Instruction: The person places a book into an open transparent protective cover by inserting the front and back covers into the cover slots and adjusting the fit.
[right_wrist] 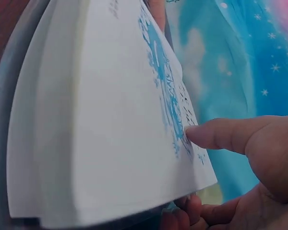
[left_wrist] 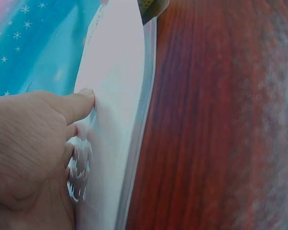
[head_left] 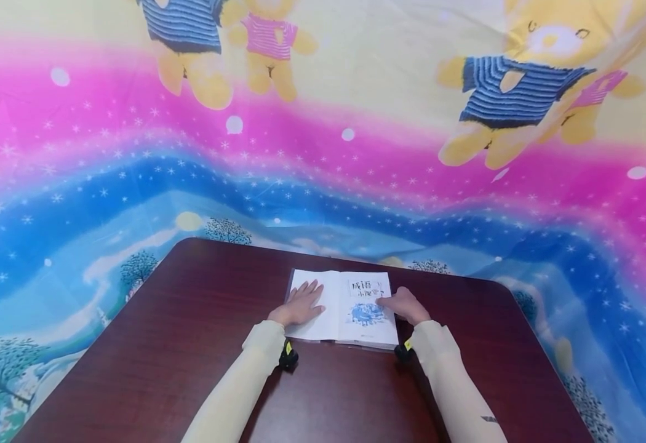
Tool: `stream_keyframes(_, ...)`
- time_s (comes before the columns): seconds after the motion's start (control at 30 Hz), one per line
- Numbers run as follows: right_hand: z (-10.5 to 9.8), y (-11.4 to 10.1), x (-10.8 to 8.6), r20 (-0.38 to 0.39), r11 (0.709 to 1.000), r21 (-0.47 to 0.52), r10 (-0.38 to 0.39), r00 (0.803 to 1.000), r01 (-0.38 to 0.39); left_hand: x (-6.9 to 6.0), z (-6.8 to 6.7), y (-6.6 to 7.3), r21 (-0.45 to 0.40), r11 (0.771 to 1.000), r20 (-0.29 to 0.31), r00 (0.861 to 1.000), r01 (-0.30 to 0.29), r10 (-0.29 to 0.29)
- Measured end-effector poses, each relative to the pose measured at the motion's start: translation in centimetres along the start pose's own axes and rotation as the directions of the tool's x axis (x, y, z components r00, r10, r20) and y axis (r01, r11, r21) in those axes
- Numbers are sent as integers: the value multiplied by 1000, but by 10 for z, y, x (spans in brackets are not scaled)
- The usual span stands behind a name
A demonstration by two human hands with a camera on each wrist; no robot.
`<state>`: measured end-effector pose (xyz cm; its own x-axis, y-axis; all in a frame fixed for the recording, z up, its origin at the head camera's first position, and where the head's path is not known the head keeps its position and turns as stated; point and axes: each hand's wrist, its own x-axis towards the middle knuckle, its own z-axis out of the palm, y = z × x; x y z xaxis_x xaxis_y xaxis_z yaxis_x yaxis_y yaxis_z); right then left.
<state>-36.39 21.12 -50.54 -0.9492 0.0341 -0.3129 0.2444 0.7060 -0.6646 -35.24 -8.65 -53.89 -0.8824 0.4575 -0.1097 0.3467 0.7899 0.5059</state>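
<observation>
An open book (head_left: 328, 317) lies on the dark red-brown table in the head view. Its left page is blank white; the right page (head_left: 363, 329) carries black characters and a blue picture. My left hand (head_left: 301, 306) rests on the left page with its fingers spread. At the book's right edge, my right hand (head_left: 406, 306) grips the page side. The right wrist view shows the thumb (right_wrist: 201, 136) on top of the printed page and the other fingers (right_wrist: 194, 208) curled beneath the book's edge. How many sheets lie between them cannot be told.
The wooden table (head_left: 207, 307) has rounded far corners and extends around the book. Behind it hangs a patterned cloth (head_left: 328, 178) with bears, snowflakes and trees. Dark wrist devices (head_left: 288, 357) sit beneath both forearms, close to the book's near edge.
</observation>
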Motion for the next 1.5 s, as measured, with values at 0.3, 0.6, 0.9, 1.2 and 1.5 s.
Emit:
stream_keyframes(0.3,0,-1,0,29,997,72,34,999,-36,1,3,-3,-7,1000,15,1000,6,-6)
stream_keyframes(0.6,-1,-1,-1,28,994,108,17,999,-20,2,4,-3,-11,1000,-10,1000,-1,1)
stream_keyframes(0.9,-1,2,0,34,990,138,-36,999,31,4,6,-6,-10,1000,-7,1000,3,-3)
stream_keyframes(1.2,-5,-2,-1,45,986,155,-75,996,67,11,12,-14,-16,1000,-18,1000,1,-2)
stream_keyframes(1.5,-8,-3,3,-25,969,173,-174,984,176,8,11,-11,-35,999,-27,1000,6,-7)
